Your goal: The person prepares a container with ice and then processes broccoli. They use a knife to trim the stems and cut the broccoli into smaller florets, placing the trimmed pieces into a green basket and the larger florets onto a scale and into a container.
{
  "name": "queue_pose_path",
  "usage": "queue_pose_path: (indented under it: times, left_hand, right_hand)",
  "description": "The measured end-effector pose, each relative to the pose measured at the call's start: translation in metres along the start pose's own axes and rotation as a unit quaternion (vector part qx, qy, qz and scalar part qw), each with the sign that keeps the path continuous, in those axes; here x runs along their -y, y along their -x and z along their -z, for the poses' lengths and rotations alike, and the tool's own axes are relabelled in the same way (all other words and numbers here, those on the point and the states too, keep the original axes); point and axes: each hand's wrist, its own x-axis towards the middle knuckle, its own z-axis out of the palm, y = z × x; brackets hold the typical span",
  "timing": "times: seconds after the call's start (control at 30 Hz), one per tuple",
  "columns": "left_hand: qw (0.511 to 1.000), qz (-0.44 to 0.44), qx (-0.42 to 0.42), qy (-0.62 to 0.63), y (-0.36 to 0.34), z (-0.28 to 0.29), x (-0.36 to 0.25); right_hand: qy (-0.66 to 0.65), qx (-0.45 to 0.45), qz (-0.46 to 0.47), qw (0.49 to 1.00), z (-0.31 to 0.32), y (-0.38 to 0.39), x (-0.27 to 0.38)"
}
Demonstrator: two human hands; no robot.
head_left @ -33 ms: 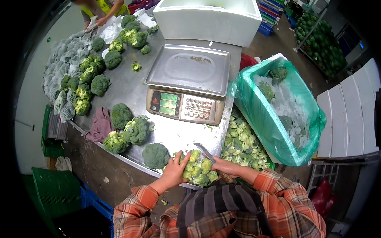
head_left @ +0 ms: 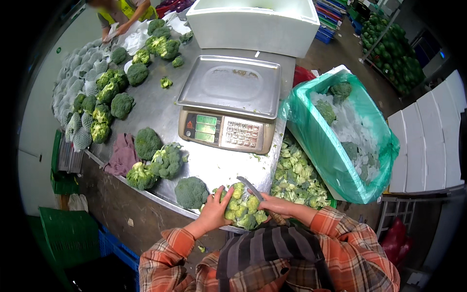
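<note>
The broccoli (head_left: 239, 210) being handled lies at the near edge of the metal tabletop (head_left: 221, 163), directly between the two hands, its yellow-green florets facing up. The left hand (head_left: 214, 212) is against its left side, fingers partly spread and reaching over the florets; how firmly it grips cannot be told. The right hand (head_left: 279, 206), just beside the broccoli on the right, is closed around the handle of a knife (head_left: 251, 188). The blade points up and leftward beyond the fingers, passing close by the florets; whether it touches them is hard to tell.

A dark green broccoli head (head_left: 191, 191) sits just left of the left hand, and a cluster of three more heads (head_left: 167, 160) lies farther left, next to a mauve cloth (head_left: 121, 155). Past the hands stands a weighing scale (head_left: 228, 104) with a bare steel pan. To the right of the tabletop, below the right hand's far side, is a heap of pale green trimmings (head_left: 297, 175), with a green-lined box (head_left: 362, 190) beside it holding broccoli and whitish, ice-like material.
</note>
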Motion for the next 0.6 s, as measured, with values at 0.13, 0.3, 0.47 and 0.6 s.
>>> queue_pose_path:
  times: [0.13, 0.3, 0.47, 0.6]
  left_hand:
    - [0.995, -0.014, 0.025, 0.092, -0.004, 0.006, 0.001]
    - [0.969, -0.037, 0.014, 0.242, -0.008, -0.008, 0.007]
    - [0.948, 0.009, -0.020, 0.317, -0.012, -0.012, 0.004]
    - [0.913, 0.043, -0.071, 0.399, -0.022, 0.002, 0.005]
  right_hand:
    - [-0.023, 0.026, 0.055, 0.998, -0.002, -0.005, 0.004]
    - [-0.093, 0.057, 0.111, 0.988, 0.004, -0.020, -0.015]
    - [-0.182, 0.058, 0.073, 0.979, 0.000, -0.016, -0.005]
    - [-0.297, 0.112, 0.116, 0.941, -0.002, -0.030, 0.011]
